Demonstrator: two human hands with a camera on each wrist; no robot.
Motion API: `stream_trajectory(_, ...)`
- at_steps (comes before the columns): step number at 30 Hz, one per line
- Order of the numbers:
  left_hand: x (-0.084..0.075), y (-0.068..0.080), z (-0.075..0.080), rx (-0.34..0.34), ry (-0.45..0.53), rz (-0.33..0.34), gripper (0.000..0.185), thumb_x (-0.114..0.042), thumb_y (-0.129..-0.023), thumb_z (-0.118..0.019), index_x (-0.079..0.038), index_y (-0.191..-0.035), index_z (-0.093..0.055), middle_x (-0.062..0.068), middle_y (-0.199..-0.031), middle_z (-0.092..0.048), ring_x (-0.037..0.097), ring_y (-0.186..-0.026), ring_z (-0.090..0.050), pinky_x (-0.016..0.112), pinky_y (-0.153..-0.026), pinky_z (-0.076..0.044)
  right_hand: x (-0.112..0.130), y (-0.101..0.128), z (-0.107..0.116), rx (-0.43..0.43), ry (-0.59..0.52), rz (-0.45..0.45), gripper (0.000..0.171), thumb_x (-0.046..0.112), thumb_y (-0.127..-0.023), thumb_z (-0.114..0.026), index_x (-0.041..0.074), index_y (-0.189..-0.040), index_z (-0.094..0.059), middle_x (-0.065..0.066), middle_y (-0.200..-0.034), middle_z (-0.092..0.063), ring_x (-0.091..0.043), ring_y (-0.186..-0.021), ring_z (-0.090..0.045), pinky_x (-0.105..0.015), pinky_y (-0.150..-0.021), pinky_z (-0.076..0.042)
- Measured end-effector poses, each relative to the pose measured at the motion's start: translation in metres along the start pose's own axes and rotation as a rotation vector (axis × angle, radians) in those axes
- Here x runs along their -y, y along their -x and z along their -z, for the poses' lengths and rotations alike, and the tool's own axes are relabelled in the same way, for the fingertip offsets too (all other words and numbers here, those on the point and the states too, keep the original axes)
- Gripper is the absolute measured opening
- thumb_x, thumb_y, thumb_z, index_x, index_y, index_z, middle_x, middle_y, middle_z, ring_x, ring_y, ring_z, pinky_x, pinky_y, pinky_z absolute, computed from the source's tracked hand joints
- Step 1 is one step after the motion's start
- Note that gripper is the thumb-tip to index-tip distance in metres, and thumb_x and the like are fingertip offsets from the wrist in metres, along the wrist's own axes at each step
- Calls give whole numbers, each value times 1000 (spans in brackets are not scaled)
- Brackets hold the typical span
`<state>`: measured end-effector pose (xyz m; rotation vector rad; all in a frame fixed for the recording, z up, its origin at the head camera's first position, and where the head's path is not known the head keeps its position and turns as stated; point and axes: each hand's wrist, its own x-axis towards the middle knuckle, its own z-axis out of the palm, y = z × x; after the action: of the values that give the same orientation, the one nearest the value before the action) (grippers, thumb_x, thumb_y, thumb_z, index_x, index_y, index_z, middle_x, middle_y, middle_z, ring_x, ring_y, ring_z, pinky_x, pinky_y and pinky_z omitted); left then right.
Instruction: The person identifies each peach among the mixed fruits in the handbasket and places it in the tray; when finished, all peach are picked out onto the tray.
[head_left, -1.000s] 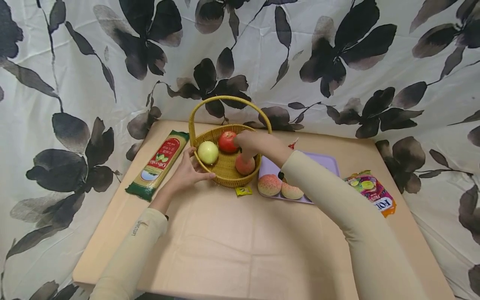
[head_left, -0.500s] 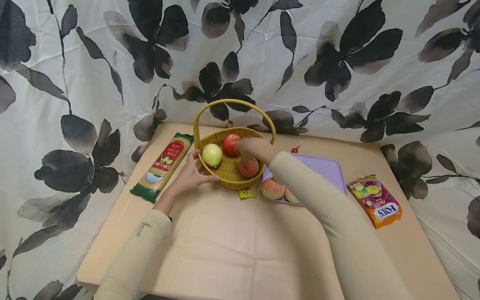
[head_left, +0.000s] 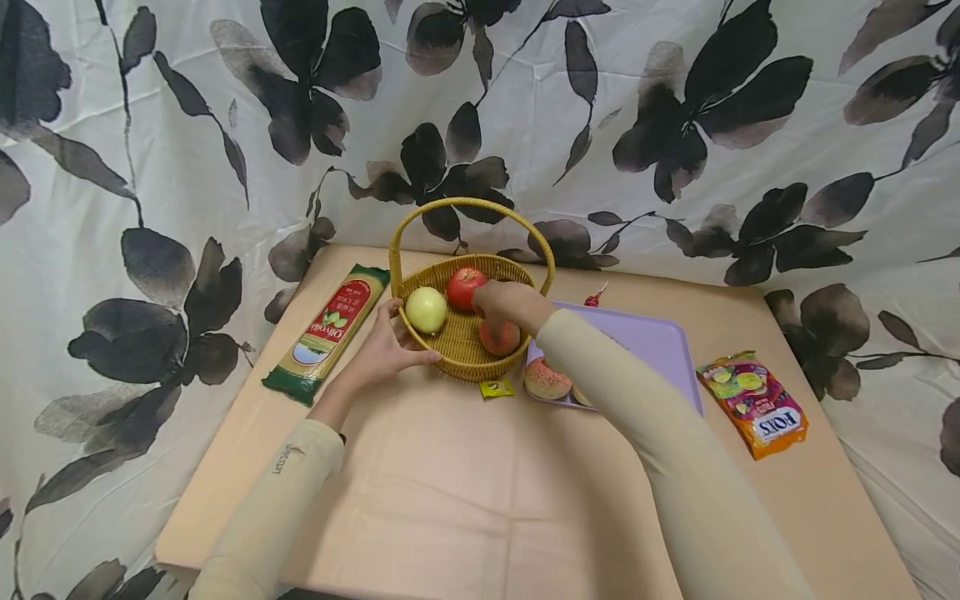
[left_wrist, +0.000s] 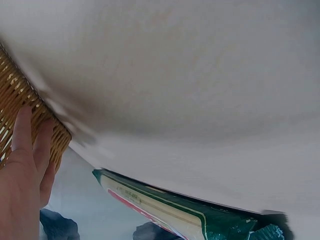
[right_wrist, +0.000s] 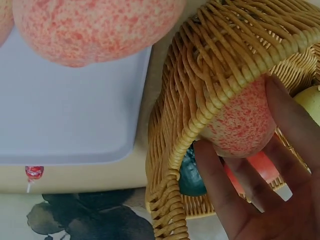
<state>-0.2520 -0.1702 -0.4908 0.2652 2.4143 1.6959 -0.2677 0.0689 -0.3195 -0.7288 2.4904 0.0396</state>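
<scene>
Speckled round peach (head_left: 498,337) sits in woven basket (head_left: 459,354).

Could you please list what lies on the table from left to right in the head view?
Pasta packet → wicker basket → small yellow sachet → purple tray → candy bag.

Head overlooks table; wrists sit close (left blurry), sharing basket (head_left: 461,333).
</scene>
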Motion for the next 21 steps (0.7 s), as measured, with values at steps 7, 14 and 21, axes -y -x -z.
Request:
stream_trajectory(7,0,0,0,-2,-7,-10,127,-23,-76,-95,-6,-160,-1,24,-166,-14,39,-152,-38,48,-121,-42,-34,-69,-27,36,43,-44,20,6,-86,-78,14,-97,-64,-2,-100,-57,-17,-89,-50,-31,-68,-45)
stream_trajectory(14,-1,0,0,1,2,-2,128,-23,-76,-95,-7,-161,-1,23,-168,-13,39,-153,-37,48,-121,-42,-39,-68,-30,7,39,14,33,7,-85,-81,12,-114,-68,-5,-116,-64,-20,-103,-56,-37,-85,-56)
stream_trajectory(21,-2,1,-1,3,10,10,127,-24,-77,-95,-9,-160,-2,21,-168,-12,37,-153,-38,47,-121,-43,-39,-65,-31,-10,45,52,38,7,-83,-84,9,-118,-68,-6,-119,-65,-21,-107,-59,-37,-88,-57)
